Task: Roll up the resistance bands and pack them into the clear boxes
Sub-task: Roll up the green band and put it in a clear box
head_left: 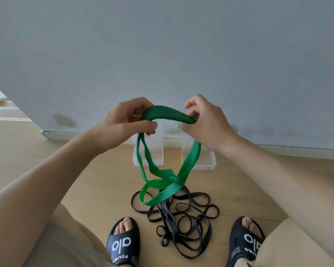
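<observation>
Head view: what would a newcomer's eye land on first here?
The green band, held up mid-frame between the left hand and right hand, its loops drooping to the floor. Below it, a tangle of black bands lies between the slippers, with two clear boxes by the wall.

Green band [168,112] is looking like smooth matt rubber, slight sheen along its flat face. Black bands [183,218] are showing as thin dark rubber, faintly glossy. Two clear boxes [204,162] are reading as see-through hard plastic. Floor [46,151] is showing pale wood grain, satin finish. Wall [162,45] is looking matt painted, scuffed low down. Slides [121,245] are looking like matt black foam-rubber; trousers [69,243] beige cloth.
</observation>
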`<state>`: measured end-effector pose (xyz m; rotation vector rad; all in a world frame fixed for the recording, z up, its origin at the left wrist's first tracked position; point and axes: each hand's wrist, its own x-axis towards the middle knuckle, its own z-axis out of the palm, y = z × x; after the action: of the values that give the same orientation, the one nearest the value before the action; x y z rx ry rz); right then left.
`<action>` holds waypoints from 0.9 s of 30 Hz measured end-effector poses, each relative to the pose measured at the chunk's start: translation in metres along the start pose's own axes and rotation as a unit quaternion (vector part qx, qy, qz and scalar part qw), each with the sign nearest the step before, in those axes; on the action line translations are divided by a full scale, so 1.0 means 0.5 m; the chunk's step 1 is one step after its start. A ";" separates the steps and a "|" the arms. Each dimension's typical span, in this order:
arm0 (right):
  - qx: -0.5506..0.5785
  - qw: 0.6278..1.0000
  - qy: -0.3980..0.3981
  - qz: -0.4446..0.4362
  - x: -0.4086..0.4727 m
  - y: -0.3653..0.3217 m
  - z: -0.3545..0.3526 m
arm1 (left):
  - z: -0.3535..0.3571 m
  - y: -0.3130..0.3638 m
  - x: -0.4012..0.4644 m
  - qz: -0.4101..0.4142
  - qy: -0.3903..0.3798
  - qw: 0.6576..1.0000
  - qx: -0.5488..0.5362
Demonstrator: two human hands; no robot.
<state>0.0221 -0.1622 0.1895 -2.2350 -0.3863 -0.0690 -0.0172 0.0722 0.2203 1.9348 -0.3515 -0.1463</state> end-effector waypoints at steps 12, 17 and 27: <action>0.012 0.993 -0.107 0.050 -0.023 0.010 0.027 | -0.046 -0.037 -0.024 -0.151 -0.111 0.980 0.061; 0.098 0.995 0.001 -0.026 -0.027 -0.042 -0.002 | 0.007 -0.032 -0.033 -0.117 -0.131 0.980 0.098; 0.039 0.998 0.010 -0.051 -0.022 -0.028 -0.019 | 0.034 0.015 -0.007 0.028 -0.027 0.999 0.027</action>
<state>0.0083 -0.1638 0.2043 -2.1357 -0.4838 -0.1268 -0.0262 0.0557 0.2205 1.9749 -0.4485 -0.1539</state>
